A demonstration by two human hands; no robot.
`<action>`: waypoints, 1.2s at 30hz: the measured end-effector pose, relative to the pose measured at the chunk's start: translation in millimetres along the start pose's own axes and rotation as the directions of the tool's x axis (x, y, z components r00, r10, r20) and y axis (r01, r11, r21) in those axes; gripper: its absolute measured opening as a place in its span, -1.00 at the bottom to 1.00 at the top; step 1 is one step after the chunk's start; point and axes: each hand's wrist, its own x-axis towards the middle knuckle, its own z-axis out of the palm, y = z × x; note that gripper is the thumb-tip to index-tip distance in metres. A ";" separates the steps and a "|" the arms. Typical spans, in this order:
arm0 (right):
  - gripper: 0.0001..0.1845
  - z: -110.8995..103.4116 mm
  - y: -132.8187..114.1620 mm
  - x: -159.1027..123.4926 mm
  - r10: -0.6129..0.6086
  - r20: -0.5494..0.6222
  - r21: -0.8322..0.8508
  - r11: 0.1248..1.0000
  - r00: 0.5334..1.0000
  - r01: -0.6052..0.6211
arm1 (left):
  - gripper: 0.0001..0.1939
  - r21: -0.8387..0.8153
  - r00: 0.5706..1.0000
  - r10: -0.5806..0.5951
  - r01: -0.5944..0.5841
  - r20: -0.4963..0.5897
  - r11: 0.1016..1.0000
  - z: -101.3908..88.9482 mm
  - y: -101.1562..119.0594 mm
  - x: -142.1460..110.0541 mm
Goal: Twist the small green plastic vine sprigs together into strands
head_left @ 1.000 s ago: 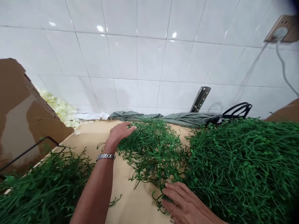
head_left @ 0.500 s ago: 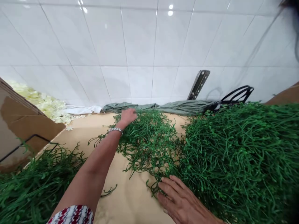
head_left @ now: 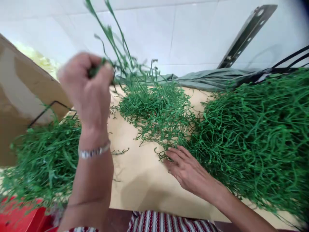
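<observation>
My left hand (head_left: pixel 88 87) is raised above the table, closed in a pinch on a green plastic sprig (head_left: pixel 113 38) whose stems rise above my fingers; it is blurred by motion. A silver watch band sits on that wrist. My right hand (head_left: pixel 184 166) lies flat with fingers stretched, pressing the near edge of the middle heap of green plastic stems (head_left: pixel 156 109) on the tan table top (head_left: pixel 140 180). A much larger heap of the same stems (head_left: pixel 256 135) lies just right of that hand.
Another pile of green stems (head_left: pixel 45 158) lies at the left, over a black wire frame and beside a brown cardboard box (head_left: pixel 21 93). A grey-green cloth (head_left: pixel 207 79) and a metal bracket (head_left: pixel 246 32) sit against the white tiled wall. Something red (head_left: pixel 19 216) is below left.
My left hand closed on a sprig at the far side of the middle heap and lifted it up and back toward me. My right hand stayed pressed on the heap. The camera tilted down.
</observation>
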 end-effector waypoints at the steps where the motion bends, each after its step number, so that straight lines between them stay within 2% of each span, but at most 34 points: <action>1: -0.75 0.0 0.4 -0.9 -0.008 -0.011 0.003 1.000 1.000 0.008 | -0.75 0.006 1.000 -0.024 0.024 -0.004 1.000 -3.8 -2.0 -31.5; 3: -0.75 -1.5 0.6 -3.2 -0.030 -0.037 0.014 0.999 0.999 0.031 | -0.76 0.009 0.997 -0.078 0.078 0.007 0.997 -4.1 -3.5 -98.0; 6: -0.75 -7.1 -0.5 -6.6 -0.059 -0.112 0.069 0.995 0.992 0.067 | -0.79 -0.039 0.986 -0.167 0.168 0.019 0.985 6.6 -4.8 -186.5; 8: -0.77 -10.6 -2.5 -7.4 -0.071 -0.198 0.116 0.989 0.978 0.095 | -0.82 -0.121 0.973 -0.231 0.231 0.019 0.965 15.6 -6.9 -226.4; 10: -0.78 -12.3 -6.3 -6.7 -0.076 -0.250 0.144 0.983 0.965 0.114 | -0.81 -0.202 0.948 -0.312 0.317 0.057 0.927 24.4 -10.0 -249.1; 13: -0.80 -11.9 -15.1 -4.2 -0.079 -0.243 0.150 0.982 0.967 0.118 | -0.79 -0.247 0.920 -0.383 0.391 0.084 0.886 36.9 -14.6 -262.3; 15: -0.80 -11.9 -20.6 -1.8 -0.076 -0.238 0.147 0.983 0.968 0.113 | -0.78 -0.235 0.925 -0.369 0.381 0.091 0.895 43.2 -17.3 -266.4; 18: -0.78 -15.9 -24.2 6.9 -0.056 -0.272 0.121 0.988 0.961 0.092 | -0.79 -0.196 0.953 -0.289 0.301 0.088 0.933 47.9 -22.3 -272.7; 21: -0.64 -22.3 -21.5 26.6 -0.061 -0.284 -0.023 0.998 0.957 0.057 | -0.81 -0.190 0.983 -0.172 0.181 0.064 0.965 48.8 -29.1 -277.2; 23: -0.54 -23.8 -16.7 43.6 -0.091 -0.224 -0.151 0.987 0.970 0.058 | -0.82 -0.213 0.997 -0.071 0.078 0.043 0.974 48.6 -33.5 -277.8; 24: -0.55 -23.2 -13.6 51.7 -0.103 -0.173 -0.199 0.978 0.979 0.068 | -0.83 -0.226 0.999 -0.030 0.036 0.031 0.973 48.0 -35.4 -277.5; 26: -0.70 -20.6 -6.5 64.5 -0.118 -0.063 -0.255 0.962 0.991 0.099 | -0.83 -0.244 1.000 -0.002 0.005 0.013 0.970 45.6 -38.5 -276.2; 28: -0.84 -18.4 0.5 71.6 -0.106 -0.002 -0.273 0.957 0.994 0.102 | -0.82 -0.255 0.999 -0.039 0.039 0.003 0.966 41.2 -40.5 -274.2; 30: -0.87 -18.9 6.3 74.0 -0.063 -0.013 -0.286 0.956 0.998 0.056 | -0.82 -0.279 0.995 -0.098 0.098 0.016 0.955 35.7 -41.7 -271.5; 34: -0.86 -27.3 15.8 74.2 -0.007 -0.140 -0.322 0.946 0.990 -0.038 | -0.87 -0.372 0.984 -0.163 0.176 0.066 0.911 26.7 -41.9 -265.9; 36: -0.85 -33.7 21.7 75.2 0.018 -0.248 -0.310 0.946 0.969 -0.097 | -0.84 -0.395 0.975 -0.207 0.220 0.077 0.892 24.2 -41.8 -264.3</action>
